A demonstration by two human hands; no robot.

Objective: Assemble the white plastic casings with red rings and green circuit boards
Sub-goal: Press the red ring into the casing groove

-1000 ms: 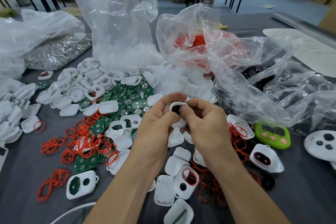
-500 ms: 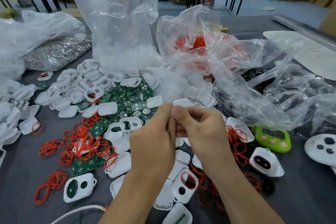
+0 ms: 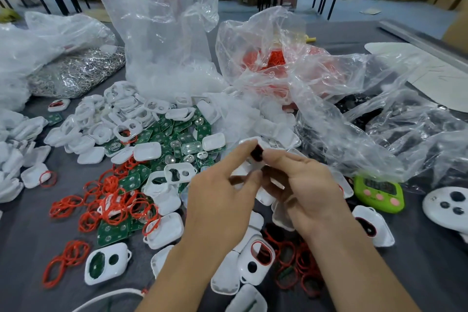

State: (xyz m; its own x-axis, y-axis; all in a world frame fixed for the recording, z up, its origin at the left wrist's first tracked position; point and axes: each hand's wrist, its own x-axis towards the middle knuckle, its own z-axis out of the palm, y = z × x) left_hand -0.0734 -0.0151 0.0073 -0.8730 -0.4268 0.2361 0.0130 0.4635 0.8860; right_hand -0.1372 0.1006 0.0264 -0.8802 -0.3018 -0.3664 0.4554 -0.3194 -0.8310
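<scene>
1. a small white casing [image 3: 257, 154] with a dark, red-edged opening is held up above the table, over the middle of the parts heap; it is blurred and its details are hard to read.
2. the left hand [image 3: 222, 200] pinches it from the left, forefinger on its upper edge and thumb lower down.
3. the right hand [image 3: 307, 185] grips it from the right, fingertips curled against its side; the two hands nearly meet around the part.
4. just beyond the hands lies a heap of green circuit boards [image 3: 172, 134], with white shells scattered on top.
5. loose red rings [image 3: 111, 200] are tangled to the left of the left hand, some over boards; more lie under the right forearm.
6. a pile of empty casings [image 3: 111, 119] spreads to the far left of the boards.
7. near the left forearm lies a ringed casing [image 3: 257, 258], its larger opening lined in red; a board-filled casing [image 3: 106, 262] lies well to its left.
8. all of this sits on a grey table [image 3: 25, 235].
9. a lime-green timer [image 3: 378, 192] lies right of the right hand, and a round white device [image 3: 448, 206] near the right edge.
10. behind stand clear bags: a tall bag [image 3: 167, 33] of white parts, a red-filled bag [image 3: 273, 58] beside it, and a bag of silver pieces [image 3: 76, 71] at far left.
</scene>
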